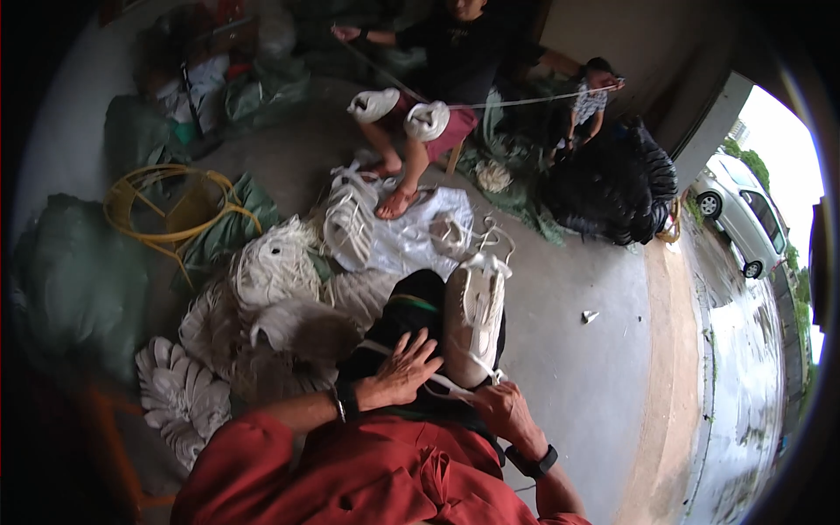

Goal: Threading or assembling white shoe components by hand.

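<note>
A cream-white sneaker (472,324) lies lengthwise on the black cloth (407,319) over my lap. White lacing crosses its top. My left hand (404,367) rests flat on the black cloth, just left of the shoe, fingers stretched out. Below the shoe's near end, my right hand (503,409) is closed on a white shoelace (451,389) that runs leftward toward my left fingers. More loose lace curls at the shoe's far end. What exactly lies inside my right fingers is partly hidden.
White laces (276,262) and stacked shoe parts (179,394) heap at my left. Beyond is a yellow round frame (175,232). Opposite, a seated person (446,61) stretches a white cord; another person (588,109) is near black bags (608,188). A car (744,206) stands outside.
</note>
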A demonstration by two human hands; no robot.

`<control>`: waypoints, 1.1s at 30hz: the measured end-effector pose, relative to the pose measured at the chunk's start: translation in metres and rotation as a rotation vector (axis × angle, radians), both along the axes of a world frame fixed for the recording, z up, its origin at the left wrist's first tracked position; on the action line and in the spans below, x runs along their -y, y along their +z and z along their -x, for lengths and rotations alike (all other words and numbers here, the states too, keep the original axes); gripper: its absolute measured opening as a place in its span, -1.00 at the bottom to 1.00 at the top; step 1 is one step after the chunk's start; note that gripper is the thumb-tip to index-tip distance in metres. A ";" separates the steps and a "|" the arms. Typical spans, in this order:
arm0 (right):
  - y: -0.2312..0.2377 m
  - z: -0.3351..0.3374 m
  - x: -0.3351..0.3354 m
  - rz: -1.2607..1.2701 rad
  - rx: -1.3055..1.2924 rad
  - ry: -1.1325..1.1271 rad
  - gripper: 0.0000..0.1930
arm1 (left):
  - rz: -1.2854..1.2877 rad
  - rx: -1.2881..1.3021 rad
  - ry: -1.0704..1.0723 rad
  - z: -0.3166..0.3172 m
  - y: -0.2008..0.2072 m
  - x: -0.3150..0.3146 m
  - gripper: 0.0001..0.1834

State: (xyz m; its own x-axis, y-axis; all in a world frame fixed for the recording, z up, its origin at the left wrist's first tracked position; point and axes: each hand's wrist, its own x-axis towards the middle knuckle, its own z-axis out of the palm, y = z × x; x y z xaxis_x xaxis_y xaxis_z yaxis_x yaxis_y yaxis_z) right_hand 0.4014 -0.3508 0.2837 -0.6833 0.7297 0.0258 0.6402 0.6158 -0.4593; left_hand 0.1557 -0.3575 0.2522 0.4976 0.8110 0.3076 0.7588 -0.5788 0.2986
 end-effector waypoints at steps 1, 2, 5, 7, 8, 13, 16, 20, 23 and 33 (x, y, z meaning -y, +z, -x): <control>0.001 -0.009 -0.001 0.039 0.035 0.001 -0.81 | 0.034 -0.095 -0.017 0.004 -0.010 0.000 -0.71; 0.005 -0.012 -0.004 -0.013 0.023 -0.022 -0.75 | 0.022 -0.091 -0.012 0.010 -0.019 -0.003 -0.77; 0.037 -0.009 -0.010 0.069 -0.279 -0.120 -0.66 | 0.321 0.086 -0.037 0.007 0.007 -0.002 -0.88; 0.059 0.007 -0.009 -0.051 -0.373 -0.146 -0.69 | 0.350 0.215 0.019 0.003 0.031 0.004 -0.88; 0.064 0.017 -0.009 0.024 -0.456 -0.121 -0.70 | 0.463 0.367 -0.078 0.000 0.045 0.003 -0.87; 0.073 0.040 0.002 0.429 -0.449 0.020 -0.74 | 0.888 0.918 -0.351 0.004 0.088 0.006 -0.80; 0.081 0.035 0.000 0.543 -0.480 0.039 -0.71 | 0.987 1.067 -0.232 0.024 0.112 0.005 -0.78; 0.117 0.029 0.006 0.746 -0.570 0.110 -0.76 | 0.718 1.498 -0.059 0.053 0.115 -0.004 -0.79; 0.143 0.028 0.013 0.814 -0.659 0.202 -0.78 | 0.552 1.687 0.165 0.077 0.106 -0.018 -0.80; 0.162 -0.019 -0.025 0.521 -0.975 -0.119 -0.75 | 0.634 1.424 0.460 0.112 0.044 -0.021 -0.83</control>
State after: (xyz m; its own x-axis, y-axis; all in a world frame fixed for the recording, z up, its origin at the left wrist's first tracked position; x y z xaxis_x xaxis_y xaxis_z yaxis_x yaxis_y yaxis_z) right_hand 0.4202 -0.3257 0.4456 -0.4622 0.8673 0.1850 -0.0940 0.1595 -0.9827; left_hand 0.0433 -0.3361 0.2967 -0.1889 0.9717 -0.1417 -0.2604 0.0896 0.9613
